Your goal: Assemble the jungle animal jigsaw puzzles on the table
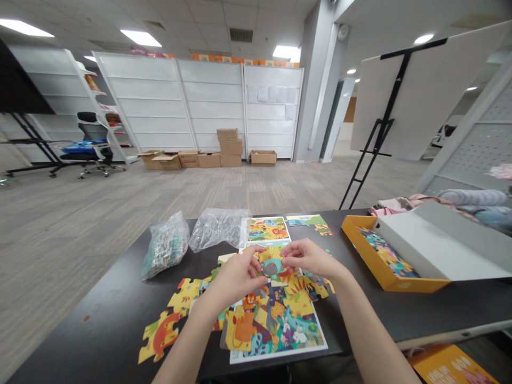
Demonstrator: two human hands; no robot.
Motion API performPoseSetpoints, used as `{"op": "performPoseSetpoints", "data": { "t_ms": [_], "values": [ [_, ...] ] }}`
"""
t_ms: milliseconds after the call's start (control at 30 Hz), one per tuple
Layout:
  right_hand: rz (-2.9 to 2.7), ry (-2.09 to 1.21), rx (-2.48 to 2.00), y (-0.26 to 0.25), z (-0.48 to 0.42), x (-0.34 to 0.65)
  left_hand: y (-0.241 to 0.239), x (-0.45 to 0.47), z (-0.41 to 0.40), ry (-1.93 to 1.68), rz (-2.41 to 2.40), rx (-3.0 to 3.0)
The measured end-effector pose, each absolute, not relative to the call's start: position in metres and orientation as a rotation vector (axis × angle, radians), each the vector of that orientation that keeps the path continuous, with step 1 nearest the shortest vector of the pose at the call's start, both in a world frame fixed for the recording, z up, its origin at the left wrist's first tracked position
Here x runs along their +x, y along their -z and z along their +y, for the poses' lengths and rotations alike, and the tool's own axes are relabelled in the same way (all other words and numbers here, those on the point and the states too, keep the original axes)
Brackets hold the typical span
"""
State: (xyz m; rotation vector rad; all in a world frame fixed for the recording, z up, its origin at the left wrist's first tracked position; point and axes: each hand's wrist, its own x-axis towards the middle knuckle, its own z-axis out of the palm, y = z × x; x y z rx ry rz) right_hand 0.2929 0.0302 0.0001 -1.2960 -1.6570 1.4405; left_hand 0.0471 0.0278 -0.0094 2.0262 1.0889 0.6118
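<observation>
Both my hands up over the black worktop (112,298). My left hand (236,277) and my right hand (310,258) each pinch an edge of one jigsaw piece (271,265), yellow with a grey patch, fingers closed on it, held just above the puzzle board (280,325). Two finished picture cards behind it: lion card (267,229), elephant card (310,221). Two plastic bags of pieces at left: one (166,244), another (218,226). Loose pieces at front left, a lion piece (160,333) among them, count unclear. One orange box tray (368,253) at right, its grey lid (436,245) leaning over it
</observation>
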Motion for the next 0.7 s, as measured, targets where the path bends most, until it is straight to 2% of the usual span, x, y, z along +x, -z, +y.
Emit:
{"op": "performPoseSetpoints", "data": {
  "t_ms": [267, 467, 700],
  "values": [
    [-1.629, -1.489, -1.264, -0.003, 0.028, 0.285, 0.004, 0.043, 0.03, -0.594, 1.157, 2.087],
    [-1.674, -1.371, -1.223, -0.001, 0.03, 0.283, -0.011, 0.028, 0.034, -0.685, 1.224, 2.034],
    [-1.589, -1.255, -1.171, 0.008, 0.034, 0.276, -0.011, 0.05, 0.026, -0.686, 1.199, 2.18]
  ]
}}
